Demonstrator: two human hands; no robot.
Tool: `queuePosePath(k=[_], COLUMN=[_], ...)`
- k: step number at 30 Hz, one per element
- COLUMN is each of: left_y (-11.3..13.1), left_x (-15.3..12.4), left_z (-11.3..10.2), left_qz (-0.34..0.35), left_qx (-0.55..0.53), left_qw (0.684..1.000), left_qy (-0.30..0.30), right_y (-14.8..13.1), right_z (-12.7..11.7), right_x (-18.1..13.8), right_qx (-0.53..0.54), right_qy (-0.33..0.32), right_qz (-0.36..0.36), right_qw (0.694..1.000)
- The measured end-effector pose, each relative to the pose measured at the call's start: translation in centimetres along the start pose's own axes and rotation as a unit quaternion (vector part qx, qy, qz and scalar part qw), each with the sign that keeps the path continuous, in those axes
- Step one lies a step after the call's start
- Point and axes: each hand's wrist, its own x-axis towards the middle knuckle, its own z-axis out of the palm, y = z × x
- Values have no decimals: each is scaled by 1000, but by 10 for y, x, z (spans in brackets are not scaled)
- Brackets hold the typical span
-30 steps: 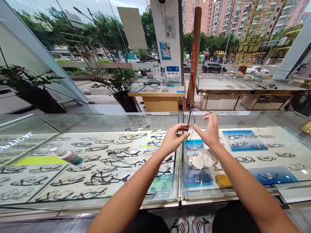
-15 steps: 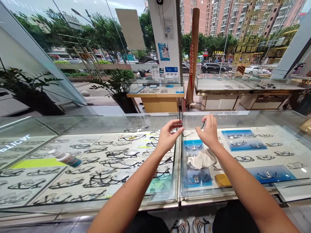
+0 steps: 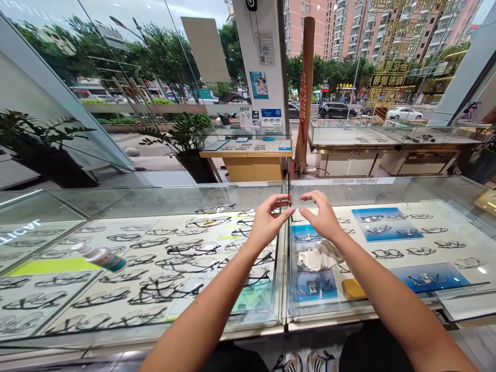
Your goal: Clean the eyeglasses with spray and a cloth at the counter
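My left hand (image 3: pixel 271 219) is closed on a pair of dark, thin-framed glasses (image 3: pixel 289 188), pinched between thumb and fingers above the seam of two glass display cases. Seen nearly edge-on, the glasses show only as a narrow dark line, and their lenses are hard to make out. Just to the right, my right hand (image 3: pixel 321 217) has its thumb and fingers apart, curved toward the glasses with a gap between. A crumpled pale cloth (image 3: pixel 320 256) lies on the case top below my right wrist.
Left on the glass stands or lies a small white-and-teal bottle (image 3: pixel 103 257). Rows of eyeglasses fill the left case (image 3: pixel 65 336) and right case. A yellow item (image 3: pixel 353 289) is beside my right forearm. Beyond are a wooden post (image 3: pixel 306 93) and a smaller display counter (image 3: pixel 248 155).
My right hand has let go of the temple of the glasses and moved left, closer to my left hand. The glasses have turned more edge-on. The view has shifted slightly.
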Motion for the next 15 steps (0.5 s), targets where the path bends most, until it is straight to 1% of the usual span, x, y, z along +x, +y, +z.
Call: queuePosePath(k=[3,6,10,15], left_y=[0,2,5,3], left_x=[-2,-3,-6,-7], left_z=[2,4,6,14], left_qz=[3,5,10,6], left_qx=[6,-4,-27,-7], left_qw=[1000,1000,999,999], left_qy=[-13,-19,-33,-51], right_y=[-3,-4,-5,-4], right_z=[5,9,11,12], right_x=[-2,-3,-3,-2], right_qx=[82,130,165,166], right_qy=[-16,-13,-3,5], right_qz=[13,30,46,48], right_qw=[996,991,985,985])
